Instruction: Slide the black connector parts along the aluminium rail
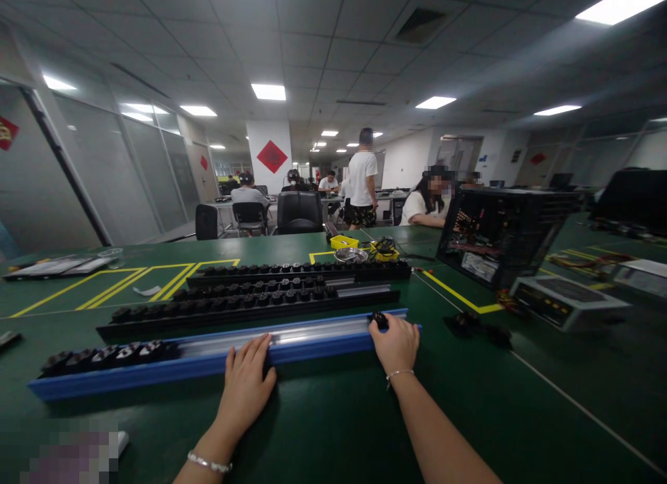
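Observation:
A long blue channel (323, 348) with a bright metallic inside lies across the table in front of me. Several black round-topped parts (104, 357) sit in a row in its left end. My left hand (246, 380) rests over the near wall at mid-length, fingers stretched out and thumb apart. At the right end, my right hand (397, 341) closes its fingers around a small black part (379, 321), in or just above the channel; its underside is hidden. The bare metallic stretch lies between the row and this part.
Behind the channel lie black channels (250, 309) filled with similar parts. Farther back are a yellow tray (344, 242) and a metal dish (350, 255). An open computer case (484, 234) and a power supply (567, 302) stand at right. A person (424, 206) sits across the table.

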`<move>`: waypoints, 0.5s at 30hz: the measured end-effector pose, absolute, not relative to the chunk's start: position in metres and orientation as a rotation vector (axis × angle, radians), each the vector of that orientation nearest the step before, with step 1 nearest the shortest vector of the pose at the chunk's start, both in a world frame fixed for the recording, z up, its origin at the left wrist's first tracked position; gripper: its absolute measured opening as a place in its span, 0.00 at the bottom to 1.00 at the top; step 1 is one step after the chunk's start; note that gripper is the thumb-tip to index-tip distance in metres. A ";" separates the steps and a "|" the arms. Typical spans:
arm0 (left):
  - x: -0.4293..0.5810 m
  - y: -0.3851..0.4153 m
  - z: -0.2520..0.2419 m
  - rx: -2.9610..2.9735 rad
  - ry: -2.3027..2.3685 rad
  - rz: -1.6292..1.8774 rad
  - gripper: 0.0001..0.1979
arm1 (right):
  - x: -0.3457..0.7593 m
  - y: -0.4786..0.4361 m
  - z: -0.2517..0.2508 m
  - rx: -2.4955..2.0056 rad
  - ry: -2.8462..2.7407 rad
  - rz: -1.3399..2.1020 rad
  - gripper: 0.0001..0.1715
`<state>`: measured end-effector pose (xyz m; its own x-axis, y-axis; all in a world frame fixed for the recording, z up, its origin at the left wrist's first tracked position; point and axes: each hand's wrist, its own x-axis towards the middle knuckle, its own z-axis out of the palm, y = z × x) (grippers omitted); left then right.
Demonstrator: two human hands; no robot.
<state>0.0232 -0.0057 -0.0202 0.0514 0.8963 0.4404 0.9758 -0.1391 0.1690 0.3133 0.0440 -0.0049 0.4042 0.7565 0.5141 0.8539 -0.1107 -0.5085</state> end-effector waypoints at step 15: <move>0.022 -0.006 -0.018 -2.141 -1.941 -0.670 0.26 | 0.326 0.044 -0.001 -1.935 -1.431 -0.137 0.19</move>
<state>0.0224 -0.0060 -0.0184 0.0489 0.8979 0.4375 0.9767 -0.1347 0.1672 0.3260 0.0440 -0.0013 0.3799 0.7932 0.4759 0.8689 -0.1296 -0.4776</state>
